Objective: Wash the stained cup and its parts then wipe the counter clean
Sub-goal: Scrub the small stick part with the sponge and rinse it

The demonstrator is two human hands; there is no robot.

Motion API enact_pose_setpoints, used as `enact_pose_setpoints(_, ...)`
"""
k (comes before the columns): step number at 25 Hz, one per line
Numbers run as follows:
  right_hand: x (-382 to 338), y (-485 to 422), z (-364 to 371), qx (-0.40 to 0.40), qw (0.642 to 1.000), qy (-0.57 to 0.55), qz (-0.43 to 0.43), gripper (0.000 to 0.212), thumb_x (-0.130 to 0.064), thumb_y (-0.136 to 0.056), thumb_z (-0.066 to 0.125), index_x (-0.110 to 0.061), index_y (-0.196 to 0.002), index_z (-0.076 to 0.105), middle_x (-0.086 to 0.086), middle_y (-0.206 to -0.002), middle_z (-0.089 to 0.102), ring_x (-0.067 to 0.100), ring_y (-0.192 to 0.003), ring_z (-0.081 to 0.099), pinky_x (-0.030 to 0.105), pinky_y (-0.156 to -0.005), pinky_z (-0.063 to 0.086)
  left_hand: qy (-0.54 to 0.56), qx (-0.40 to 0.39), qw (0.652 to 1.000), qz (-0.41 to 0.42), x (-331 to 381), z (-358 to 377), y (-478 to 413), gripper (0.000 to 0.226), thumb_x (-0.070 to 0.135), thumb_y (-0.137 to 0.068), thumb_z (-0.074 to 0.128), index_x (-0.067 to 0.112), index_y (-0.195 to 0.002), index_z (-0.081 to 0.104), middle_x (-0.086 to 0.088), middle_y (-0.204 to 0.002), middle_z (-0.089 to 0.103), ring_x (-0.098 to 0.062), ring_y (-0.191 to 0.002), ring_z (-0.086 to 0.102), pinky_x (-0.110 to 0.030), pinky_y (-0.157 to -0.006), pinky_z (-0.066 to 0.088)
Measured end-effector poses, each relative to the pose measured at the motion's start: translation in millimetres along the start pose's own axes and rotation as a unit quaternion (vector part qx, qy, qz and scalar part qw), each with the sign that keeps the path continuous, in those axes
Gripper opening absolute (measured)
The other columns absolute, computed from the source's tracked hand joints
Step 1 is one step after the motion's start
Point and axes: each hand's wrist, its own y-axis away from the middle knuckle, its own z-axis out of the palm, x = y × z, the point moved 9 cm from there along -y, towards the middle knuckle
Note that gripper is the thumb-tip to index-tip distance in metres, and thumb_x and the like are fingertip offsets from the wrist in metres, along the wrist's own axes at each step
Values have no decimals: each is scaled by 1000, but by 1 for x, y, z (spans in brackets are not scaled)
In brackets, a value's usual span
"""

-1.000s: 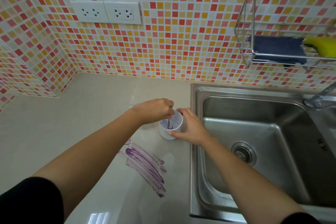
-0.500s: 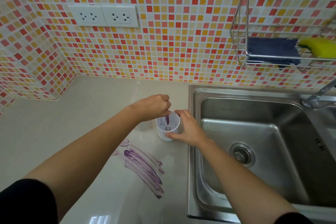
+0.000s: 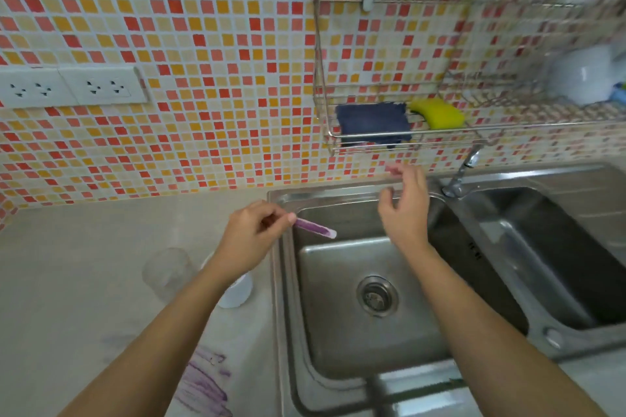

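Rack (image 3: 399,142) holds blue cloth (image 3: 372,122), yellow sponge (image 3: 438,113).

No text, label, brand or number can be read anywhere; dark marks on the stainless steel sink's divider wall (image 3: 474,249) are too blurred to make out.

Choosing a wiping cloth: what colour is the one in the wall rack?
Dark blue cloth, beside a yellow sponge; head view.

Even, bright indoor lighting; motion blur across the frame.
Blur is strongest at the upper right, where the wire rack (image 3: 399,137) smears. Wide-angle distortion bends the tile lines. Soft glare marks the sink (image 3: 355,379) front rim; shadows are faint.
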Motion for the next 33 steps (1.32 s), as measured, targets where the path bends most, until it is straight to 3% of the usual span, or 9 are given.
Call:
enact_pose_setpoints(3,8,-63,-58,75,994,70,-30,30,1,-80,49,1,-109,54,16,-107,53,19,-100,48,13,-88,32,116,23,990,-77,11,56,-7,23,32,-88,60,16,-73,68,9,-55,53,-7,-54,45,-21,-55,35)
enact_pose_setpoints(6,30,-124,-74,58,984,169,-10,34,-8,-84,51,5,-115,49,24,-117,50,34,-108,48,36,-94,37,206,40,968,-138,32,92,-13,27,33,-89,58,16,-70,65,3,-61,56,-11,-61,51,-28,-64,41)
enact_pose_setpoints(13,116,-195,-15,-288,897,292,164,94,-52,-83,58,-9,-148,5,19,-154,13,36,-138,23,41,-110,29,318,118,910,-238,51,128,-12,25,31,-88,60,11,-76,68,-4,-71,62,-17,-71,56,-34,-72,46)
enact_pose_setpoints(16,124,-197,1,-321,876,323,161,77,-31,-89,55,-12,-147,9,19,-150,26,38,-131,36,42,-103,39,361,127,881,-279,47,137,-3,19,27,-86,63,14,-76,70,-2,-68,64,-16,-69,56,-32,-70,46)
enact_pose_setpoints(18,101,-202,-13,-252,900,343,95,60,-27,-94,45,-15,-145,17,24,-145,31,41,-127,37,46,-101,37,390,123,861,-302,48,145,3,15,22,-87,63,12,-77,70,-3,-67,64,-15,-66,56,-30,-68,45)
enact_pose_setpoints(22,21,-162,-88,-40,987,129,-92,47,-29,-95,30,-22,-141,30,21,-123,44,31,-96,51,37,-76,44,448,103,818,-347,53,168,9,10,10,-88,59,5,-80,64,-6,-67,61,-10,-59,55,-21,-61,45)
enact_pose_setpoints(25,27,-82,-114,-81,992,19,-95,52,-27,-91,29,-35,-142,25,2,-112,36,8,-77,45,22,-62,40,504,85,774,-372,59,186,13,10,7,-89,55,4,-92,64,-5,-66,58,-9,-57,53,-15,-52,47)
enact_pose_setpoints(30,105,21,-105,-198,970,-111,86,48,-27,-92,35,-40,-137,29,8,-121,40,-16,-90,42,-1,-84,29,624,79,660,-411,60,211,22,12,5,-86,59,1,-89,69,-6,-60,63,-6,-47,59,-10,-45,51)
enact_pose_setpoints(33,125,42,-98,-201,967,-105,113,59,-56,-88,41,-46,-142,20,0,-114,39,-10,-94,47,15,-89,40,634,72,645,-421,60,219,25,8,4,-83,63,-2,-88,67,-6,-57,63,-5,-44,59,-10,-44,50)
